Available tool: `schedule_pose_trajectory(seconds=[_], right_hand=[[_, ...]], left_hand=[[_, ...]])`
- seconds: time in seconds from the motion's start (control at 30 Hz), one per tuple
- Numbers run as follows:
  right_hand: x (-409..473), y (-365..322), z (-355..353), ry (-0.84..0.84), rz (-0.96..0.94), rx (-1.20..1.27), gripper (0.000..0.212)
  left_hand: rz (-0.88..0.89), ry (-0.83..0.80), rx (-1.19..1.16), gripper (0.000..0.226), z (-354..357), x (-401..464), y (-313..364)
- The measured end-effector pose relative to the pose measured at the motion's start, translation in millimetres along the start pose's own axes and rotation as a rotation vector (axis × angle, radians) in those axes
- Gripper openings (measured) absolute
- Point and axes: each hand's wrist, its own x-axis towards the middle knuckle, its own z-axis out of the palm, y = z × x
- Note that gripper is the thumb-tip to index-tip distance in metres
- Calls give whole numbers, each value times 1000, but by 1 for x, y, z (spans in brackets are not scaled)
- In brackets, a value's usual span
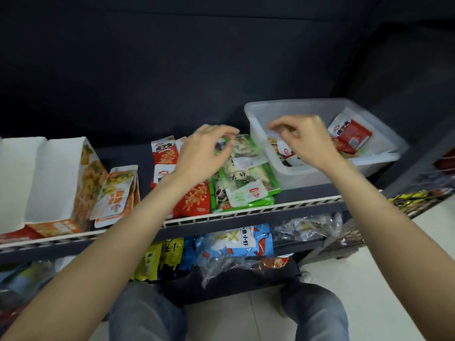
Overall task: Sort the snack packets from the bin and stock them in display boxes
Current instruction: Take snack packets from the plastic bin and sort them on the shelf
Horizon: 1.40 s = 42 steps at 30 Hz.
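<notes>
Dark shelf (138,153) with a white slotted front rail (246,212). Directly on it, left to right: open orange display box (56,183), orange packets (115,193) leaning against it, red packets (194,200), a heap of green packets (248,183), then a translucent plastic bin (307,175) at the right end, touching the green heap.

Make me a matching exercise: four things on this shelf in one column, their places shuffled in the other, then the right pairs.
Things:
1. clear plastic bin
2. open display box
3. green packets
4. orange packets

Places:
A. far left of the shelf
B. leaning against the display box
C. right end of the shelf, under the right hand
D. piled just left of the bin, under the left hand

Pairs: 1-C, 2-A, 3-D, 4-B
</notes>
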Motion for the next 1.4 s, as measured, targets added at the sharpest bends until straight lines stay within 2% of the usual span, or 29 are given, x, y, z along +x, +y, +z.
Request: schedule_pose_trajectory(seconds=[0.1, 0.2, 0.37, 0.53, 0.67, 0.77, 0.9, 1.0, 1.13, 1.2, 1.3, 1.4], right_hand=[[10, 53, -16, -128, 166, -119, 21], [16, 94, -21, -336, 301, -272, 29], [23, 128, -14, -609, 316, -331, 45], [30, 147, 3, -919, 270, -355, 77], [43, 152, 14, -1018, 188, -503, 92], [46, 152, 20, -948, 160, -452, 89], [48, 154, 24, -798, 173, -313, 52], [49, 150, 21, -726, 179, -315, 40], [54, 150, 9, -582, 229, -138, 26], [55, 149, 6, -448, 216, -113, 17], [54, 139, 1, -145, 215, -69, 17], [53, 107, -15, 183, 228, 99, 17]], left_hand=[[10, -201, 49, 35, 35, 30, 16], [0, -292, 74, 40, 61, 48, 19], [34, -307, 142, 40, 80, 55, 8], [43, -229, 151, 32, 84, 54, 9], [44, -227, 183, 30, 84, 58, 7], [47, -230, 194, 30, 84, 58, 8], [41, -218, 195, 32, 84, 57, 11], [22, -208, 205, 29, 83, 57, 13], [23, -215, 177, 30, 83, 55, 15], [11, -227, 158, 30, 84, 55, 14], [-70, -283, 84, 32, 81, 57, 13], [-236, -259, -167, 40, 70, 56, 18]])
